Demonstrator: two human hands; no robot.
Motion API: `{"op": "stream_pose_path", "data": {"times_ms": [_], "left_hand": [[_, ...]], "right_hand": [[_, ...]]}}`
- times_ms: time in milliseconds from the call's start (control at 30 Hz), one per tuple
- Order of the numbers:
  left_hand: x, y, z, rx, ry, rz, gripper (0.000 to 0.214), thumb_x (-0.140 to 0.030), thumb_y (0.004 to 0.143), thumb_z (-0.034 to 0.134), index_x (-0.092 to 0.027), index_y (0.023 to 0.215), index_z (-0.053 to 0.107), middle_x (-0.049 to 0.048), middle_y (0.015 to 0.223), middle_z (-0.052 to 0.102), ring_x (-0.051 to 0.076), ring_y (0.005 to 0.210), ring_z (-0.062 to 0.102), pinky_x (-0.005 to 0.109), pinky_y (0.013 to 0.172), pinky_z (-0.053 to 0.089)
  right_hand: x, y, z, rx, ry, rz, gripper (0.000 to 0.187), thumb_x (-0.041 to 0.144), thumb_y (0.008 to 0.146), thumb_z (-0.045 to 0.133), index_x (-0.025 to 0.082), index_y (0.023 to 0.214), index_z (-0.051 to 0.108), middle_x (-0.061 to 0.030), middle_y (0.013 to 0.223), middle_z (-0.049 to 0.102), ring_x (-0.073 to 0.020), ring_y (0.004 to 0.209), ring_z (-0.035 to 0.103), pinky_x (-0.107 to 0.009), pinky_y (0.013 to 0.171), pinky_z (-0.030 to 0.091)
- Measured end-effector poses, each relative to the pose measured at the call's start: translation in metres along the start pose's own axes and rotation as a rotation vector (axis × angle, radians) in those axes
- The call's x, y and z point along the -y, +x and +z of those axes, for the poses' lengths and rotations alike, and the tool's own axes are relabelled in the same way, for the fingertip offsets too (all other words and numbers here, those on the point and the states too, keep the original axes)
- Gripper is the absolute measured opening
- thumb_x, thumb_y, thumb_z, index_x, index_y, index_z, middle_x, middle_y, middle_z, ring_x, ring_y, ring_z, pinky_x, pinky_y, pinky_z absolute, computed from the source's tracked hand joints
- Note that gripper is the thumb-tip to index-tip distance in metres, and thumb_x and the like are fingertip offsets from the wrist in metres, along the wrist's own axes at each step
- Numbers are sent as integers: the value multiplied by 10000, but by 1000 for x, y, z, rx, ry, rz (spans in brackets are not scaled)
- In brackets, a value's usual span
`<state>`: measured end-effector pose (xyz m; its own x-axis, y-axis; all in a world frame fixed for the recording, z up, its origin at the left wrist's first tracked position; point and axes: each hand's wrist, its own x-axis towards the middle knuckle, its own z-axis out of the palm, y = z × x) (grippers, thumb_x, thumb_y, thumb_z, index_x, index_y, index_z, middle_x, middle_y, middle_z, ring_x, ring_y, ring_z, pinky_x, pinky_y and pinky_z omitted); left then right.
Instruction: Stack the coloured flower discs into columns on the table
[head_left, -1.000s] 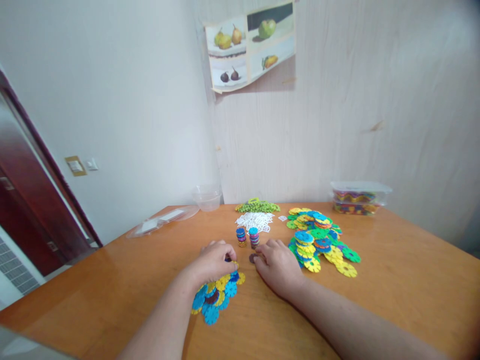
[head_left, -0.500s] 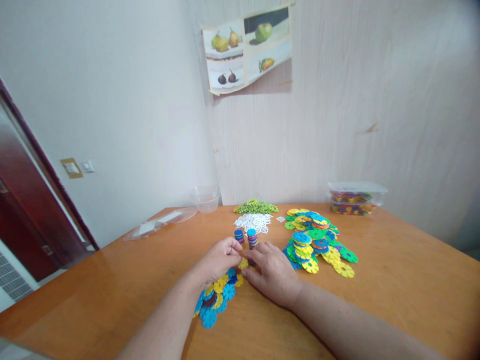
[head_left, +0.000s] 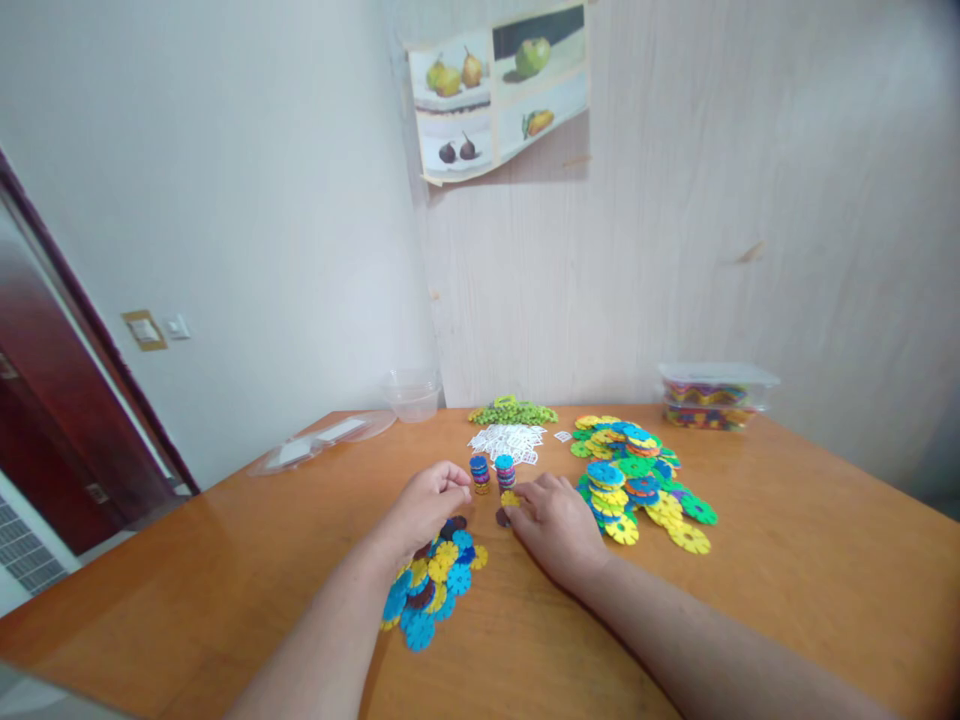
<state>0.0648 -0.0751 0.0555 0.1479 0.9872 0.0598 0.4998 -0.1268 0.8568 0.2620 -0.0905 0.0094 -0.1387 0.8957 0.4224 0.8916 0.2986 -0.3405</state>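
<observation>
Entry: yellow disc (head_left: 511, 497), held by the right hand (head_left: 553, 522) alone, low over the worktop (head_left: 787, 560).
Near pile of discs (head_left: 433, 588) lay by the left hand (head_left: 424, 505), which had drawn back from the disc; it was curled and its grip unreadable. The right grip pinched the yellow disc beside two small stacks (head_left: 506, 473). A brown disc (head_left: 501, 517) was partly hidden beneath, and the far pile (head_left: 637, 480) lay beyond.

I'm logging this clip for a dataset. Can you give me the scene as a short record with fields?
surface: wooden table
left hand: curled at the far edge of the blue-and-yellow disc pile; grasp unclear
right hand: fingertips pinch a yellow disc next to a dark brown disc
stacks: two short disc stacks just beyond both hands
rest: mixed disc pile, white pieces, green discs, lidded clear box, clear bowl, clear lid
</observation>
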Motion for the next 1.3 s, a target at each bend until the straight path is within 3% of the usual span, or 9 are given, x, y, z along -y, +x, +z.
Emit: {"op": "stream_pose_path", "data": {"times_ms": [167,433,733,1000,1300], "left_hand": [[3,1,-6,-34,134,15,185,-276,738,530,-170,877,590,9,802,627,141,759,568,225,659,419],[17,2,-10,55,311,18,220,-339,758,527,-181,846,652,7,754,647,135,668,555,209,565,382],[5,-9,-18,120,718,156,180,-386,671,654,-283,805,714,13,891,645,219,938,558,270,770,398],[6,-8,-16,144,730,150,164,-317,666,647,-273,813,705,12,903,631,218,955,540,275,780,381],[8,-8,-16,150,751,152,177,-386,683,638,-270,809,686,9,901,615,216,940,522,277,759,362]], "right_hand": [[3,-1,-2,35,-61,-38,307,476,895,503,258,959,710,-67,894,613,-213,901,527,-300,777,340],[2,-2,-1,64,-82,-59,325,485,875,517,279,1046,702,-74,907,620,-232,907,531,-314,761,344],[4,-4,-1,65,-80,-50,301,458,864,527,248,968,715,-81,898,619,-237,918,529,-314,746,346],[4,-3,2,64,-68,-41,310,477,866,528,260,979,720,-83,894,620,-236,911,529,-315,752,350],[7,-4,-2,51,-60,-33,298,447,857,530,246,971,718,-83,884,622,-237,905,530,-315,737,341]]}}
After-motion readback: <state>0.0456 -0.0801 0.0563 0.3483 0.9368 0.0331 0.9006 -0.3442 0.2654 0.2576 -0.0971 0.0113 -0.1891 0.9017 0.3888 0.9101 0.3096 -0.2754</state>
